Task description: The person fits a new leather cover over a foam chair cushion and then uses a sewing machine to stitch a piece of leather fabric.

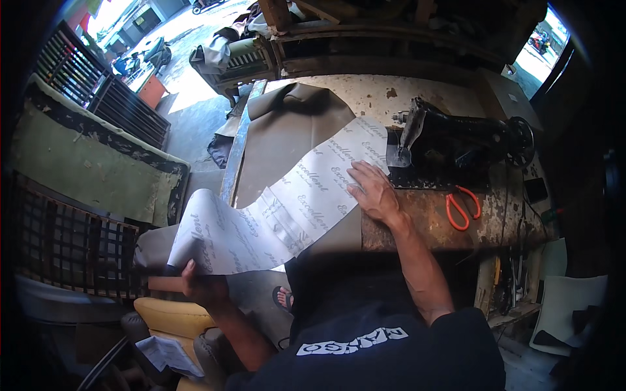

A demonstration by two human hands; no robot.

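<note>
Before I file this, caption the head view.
Left hand holds a white printed sheet by its edge; right hand rests on it beside a sewing machine.

Holding curled left end of white printed sheet [306,192] with left hand [201,285] | resting right hand [375,193] on sheet near black sewing machine [466,140] | working at worktop [411,225] bearing grey-brown sheeting [287,140] and orange-handled tool [463,210]
</note>
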